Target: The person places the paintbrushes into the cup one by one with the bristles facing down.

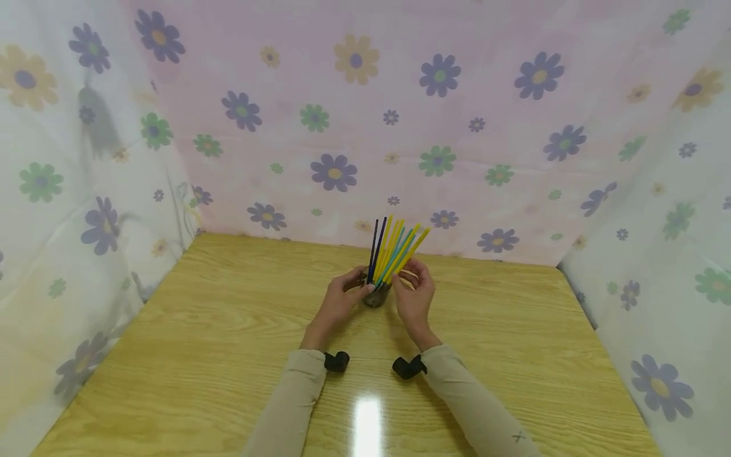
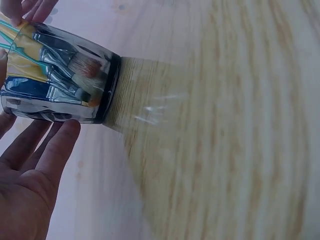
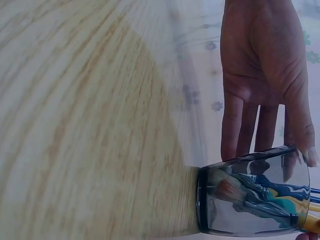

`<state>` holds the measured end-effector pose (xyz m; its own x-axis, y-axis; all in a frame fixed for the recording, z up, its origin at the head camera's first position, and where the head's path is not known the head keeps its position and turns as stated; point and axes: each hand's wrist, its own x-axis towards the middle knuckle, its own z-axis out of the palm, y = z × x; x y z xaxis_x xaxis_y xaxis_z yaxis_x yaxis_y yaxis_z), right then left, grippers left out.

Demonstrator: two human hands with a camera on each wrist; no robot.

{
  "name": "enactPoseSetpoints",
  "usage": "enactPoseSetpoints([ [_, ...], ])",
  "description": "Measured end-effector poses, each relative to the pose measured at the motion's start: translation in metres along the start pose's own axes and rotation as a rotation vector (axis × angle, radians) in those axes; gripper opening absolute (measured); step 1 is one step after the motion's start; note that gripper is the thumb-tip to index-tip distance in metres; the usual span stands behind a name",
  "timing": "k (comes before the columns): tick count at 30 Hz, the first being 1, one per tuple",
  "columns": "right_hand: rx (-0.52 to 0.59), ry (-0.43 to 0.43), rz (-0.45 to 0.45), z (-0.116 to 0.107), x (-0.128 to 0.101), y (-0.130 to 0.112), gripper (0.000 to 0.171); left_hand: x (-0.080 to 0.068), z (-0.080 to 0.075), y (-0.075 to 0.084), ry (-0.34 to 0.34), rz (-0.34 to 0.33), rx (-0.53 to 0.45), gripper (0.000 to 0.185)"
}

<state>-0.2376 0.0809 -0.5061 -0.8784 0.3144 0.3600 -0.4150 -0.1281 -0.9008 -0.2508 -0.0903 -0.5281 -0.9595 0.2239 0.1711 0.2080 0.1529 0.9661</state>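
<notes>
Left hand point(image 1: 337, 303) beside the left wall of the glass point(image 1: 375, 296), fingers straight and spread; the left wrist view shows the fingers point(image 2: 52, 150) just under the glass wall point(image 2: 60, 80), and whether they touch it cannot be told. Right hand point(image 1: 414, 297) on the opposite side of the glass, fingers loosely bent near the brush handles; in the right wrist view its fingers point(image 3: 260, 130) lie straight along the rim of the glass point(image 3: 250, 200). Whether the fingertips pinch a handle cannot be told from the head view, where they overlap the bundle.

The glass stands upright on the tabletop point(image 1: 228, 355), near its middle and toward the far edge, between the two hands. It holds a bundle of paintbrushes point(image 1: 394, 247) with bristles down and handles fanning up and to the right: yellow, teal and dark blue. The bristle ends point(image 2: 85, 70) show only through the glass, distorted by its reflections. In the head view the hands hide most of the glass; both wrist views cut off the handles at the frame edge.

A black wrist-camera mount point(image 1: 337, 362) sits at the left cuff and another point(image 1: 408, 367) at the right cuff of the beige sleeves point(image 1: 285, 406). A flower-printed cloth point(image 1: 354, 114) encloses the tabletop on three sides. A bright glare patch point(image 1: 367, 425) lies on the wood near the front edge.
</notes>
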Motion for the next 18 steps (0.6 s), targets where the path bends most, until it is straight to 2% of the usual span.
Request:
enactPoseSetpoints([
  [5, -0.047, 0.028, 0.006, 0.0, -0.002, 0.007, 0.033, 0.0, 0.0, -0.003, -0.013, -0.009, 0.004, 0.052],
  [12, -0.095, 0.003, 0.04, -0.004, -0.004, 0.01, 0.032, -0.006, 0.002, 0.003, 0.012, -0.041, 0.092, 0.057],
  [15, -0.126, -0.03, 0.047, -0.009, -0.005, 0.01, 0.035, -0.009, 0.003, 0.007, 0.019, -0.03, 0.156, 0.063],
  [18, -0.203, -0.108, 0.069, -0.022, -0.006, 0.007, 0.04, -0.012, 0.001, 0.009, 0.023, 0.008, 0.217, 0.065],
])
